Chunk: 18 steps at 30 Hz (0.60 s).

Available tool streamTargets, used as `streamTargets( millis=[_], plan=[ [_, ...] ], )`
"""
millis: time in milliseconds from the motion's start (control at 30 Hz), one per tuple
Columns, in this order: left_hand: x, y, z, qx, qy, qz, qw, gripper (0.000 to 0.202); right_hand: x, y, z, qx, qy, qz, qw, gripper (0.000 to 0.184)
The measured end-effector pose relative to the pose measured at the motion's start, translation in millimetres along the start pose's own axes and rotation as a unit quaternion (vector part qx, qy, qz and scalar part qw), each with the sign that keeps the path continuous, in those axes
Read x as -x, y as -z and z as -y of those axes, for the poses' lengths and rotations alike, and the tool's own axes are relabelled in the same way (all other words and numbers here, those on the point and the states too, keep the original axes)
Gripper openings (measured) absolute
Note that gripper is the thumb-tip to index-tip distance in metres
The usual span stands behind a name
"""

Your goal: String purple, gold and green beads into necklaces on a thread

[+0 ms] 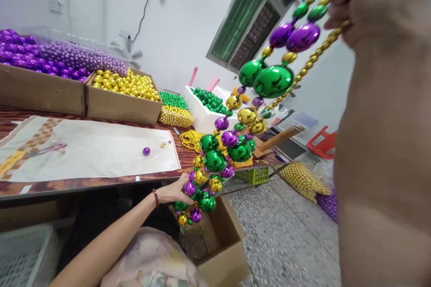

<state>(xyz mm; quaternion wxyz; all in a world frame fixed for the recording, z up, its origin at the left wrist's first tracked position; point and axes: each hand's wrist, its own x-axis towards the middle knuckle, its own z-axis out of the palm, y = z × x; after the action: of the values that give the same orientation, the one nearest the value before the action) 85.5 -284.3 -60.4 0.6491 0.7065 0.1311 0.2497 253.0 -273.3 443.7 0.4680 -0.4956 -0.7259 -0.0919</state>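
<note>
Long bead necklaces [213, 161] in shiny green, purple and gold hang slantwise between my two hands. Raised at the upper right, my right hand [367, 4] has its fingers closed round the small gold beads at the strands' top end. Lower down, my left hand [175, 189] is wrapped round the larger beads near the bottom, just past the table edge; the beads hide part of its fingers. On the white cloth [101, 148] lie a loose purple bead [146, 151], a few tiny beads and pink-handled scissors [50, 149].
Cardboard boxes hold purple beads [40, 60] and gold beads [126, 85]. A white foam box [198, 110] of green beads stands beside them. Below the strands sits an open carton [225, 242] on the floor. Bags of gold beads [301, 177] and a red stool [323, 141] are at right.
</note>
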Motion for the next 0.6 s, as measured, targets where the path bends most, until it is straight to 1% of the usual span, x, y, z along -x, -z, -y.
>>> streamTargets(
  millis=[33, 67, 100, 233, 333, 400, 467, 533, 600],
  plan=[
    [0, -2.0, 1, 0.005, -0.003, 0.007, 1.0, 0.096, 2, 0, 2, 0.003, 0.002, -0.05, 0.999, 0.021],
    [1, -4.3, 1, 0.02, -0.005, 0.014, 1.0, 0.097, 4, 0, 2, 0.002, -0.005, -0.084, 0.996, 0.025],
    [2, -7.1, 0, 0.043, -0.003, 0.023, 0.999, 0.097, 7, -1, 0, -0.004, -0.02, -0.095, 0.995, 0.029],
    [5, -16.3, 0, 0.129, 0.039, 0.059, 0.989, 0.087, 16, -1, -14, -0.041, -0.071, -0.058, 0.995, 0.037],
    [8, -16.1, 2, 0.117, 0.058, 0.062, 0.989, 0.083, 23, 4, -25, -0.068, -0.076, -0.04, 0.994, 0.038],
    [13, -12.3, 2, 0.087, 0.064, 0.05, 0.993, 0.082, 28, 9, -31, -0.083, -0.089, -0.034, 0.992, 0.038],
    [20, -7.0, -1, 0.054, 0.066, 0.024, 0.996, 0.082, 34, 14, -41, -0.091, -0.1, -0.035, 0.99, 0.036],
    [31, -0.5, -5, 0.03, 0.061, -0.012, 0.998, 0.082, 42, 20, -53, -0.101, -0.109, -0.041, 0.988, 0.032],
    [46, 7.4, -11, 0.004, 0.056, -0.063, 0.996, 0.077, 52, 27, -70, -0.123, -0.123, -0.043, 0.984, 0.027]
  ],
)
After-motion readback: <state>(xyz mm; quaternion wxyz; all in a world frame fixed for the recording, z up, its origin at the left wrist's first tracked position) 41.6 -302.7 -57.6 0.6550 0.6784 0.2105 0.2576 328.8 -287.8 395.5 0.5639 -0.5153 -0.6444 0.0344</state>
